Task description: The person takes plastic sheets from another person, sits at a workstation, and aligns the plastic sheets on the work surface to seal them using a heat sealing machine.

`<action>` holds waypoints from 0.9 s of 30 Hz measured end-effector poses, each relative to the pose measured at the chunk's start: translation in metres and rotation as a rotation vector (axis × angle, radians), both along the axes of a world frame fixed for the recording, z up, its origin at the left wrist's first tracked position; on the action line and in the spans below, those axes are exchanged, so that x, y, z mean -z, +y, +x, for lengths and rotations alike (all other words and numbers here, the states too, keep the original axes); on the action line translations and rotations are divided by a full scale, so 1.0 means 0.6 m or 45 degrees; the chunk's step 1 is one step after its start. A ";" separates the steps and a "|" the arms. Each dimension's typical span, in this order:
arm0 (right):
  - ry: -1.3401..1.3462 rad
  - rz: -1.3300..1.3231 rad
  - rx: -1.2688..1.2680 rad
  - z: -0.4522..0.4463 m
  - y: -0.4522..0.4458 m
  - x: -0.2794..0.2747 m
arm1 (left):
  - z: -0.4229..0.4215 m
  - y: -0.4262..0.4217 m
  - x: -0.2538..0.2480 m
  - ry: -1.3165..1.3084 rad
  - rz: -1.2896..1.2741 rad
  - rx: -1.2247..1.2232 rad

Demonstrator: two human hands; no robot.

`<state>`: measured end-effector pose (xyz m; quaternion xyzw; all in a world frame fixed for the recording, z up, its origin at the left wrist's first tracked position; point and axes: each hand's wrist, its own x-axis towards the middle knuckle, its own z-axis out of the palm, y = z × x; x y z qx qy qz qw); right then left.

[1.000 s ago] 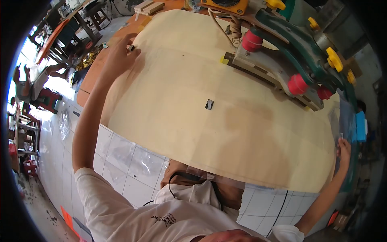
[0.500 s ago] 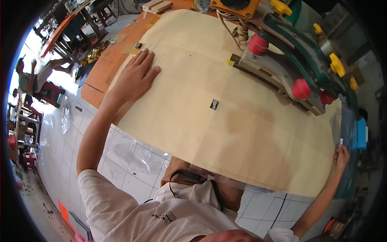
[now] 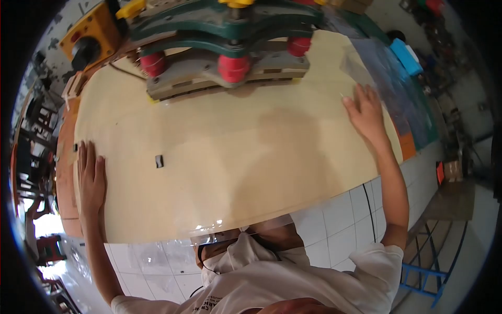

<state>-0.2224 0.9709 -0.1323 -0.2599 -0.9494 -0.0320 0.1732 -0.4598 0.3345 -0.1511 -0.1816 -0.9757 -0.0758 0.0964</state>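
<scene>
A large cream sheet (image 3: 198, 136) covers most of the table. My left hand (image 3: 93, 180) lies flat on its left edge, fingers stretched out. Near the right edge of the sheet, my right hand (image 3: 368, 115) rests with its fingers extended and thumb apart. Clear plastic film (image 3: 361, 68) lies just beyond the right fingertips. A small black and grey object (image 3: 159, 161) sits on the sheet, to the right of my left hand. Another small dark piece (image 3: 75, 147) is beside the left fingertips.
A green press-like machine (image 3: 230, 26) with red and yellow knobs stands over the far side. At back left is a yellow box (image 3: 91, 36) with a black dial. A blue item (image 3: 406, 57) lies back right. Orange board (image 3: 67, 193) shows at left; a blue metal frame (image 3: 423, 275) stands lower right.
The view has swung to the right. My right hand has moved from the film at the sheet's right edge onto the sheet, its fingers now spread. My left hand stays flat on the left edge.
</scene>
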 end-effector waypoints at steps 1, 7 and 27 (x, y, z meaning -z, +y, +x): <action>0.003 0.003 0.024 0.000 -0.004 0.005 | 0.000 0.002 -0.001 -0.004 -0.022 -0.023; 0.027 -0.242 -0.027 0.015 0.003 -0.014 | -0.014 -0.015 0.016 0.028 -0.037 0.015; -0.160 0.235 -0.119 0.128 0.271 -0.063 | -0.010 -0.008 0.008 0.024 0.026 0.011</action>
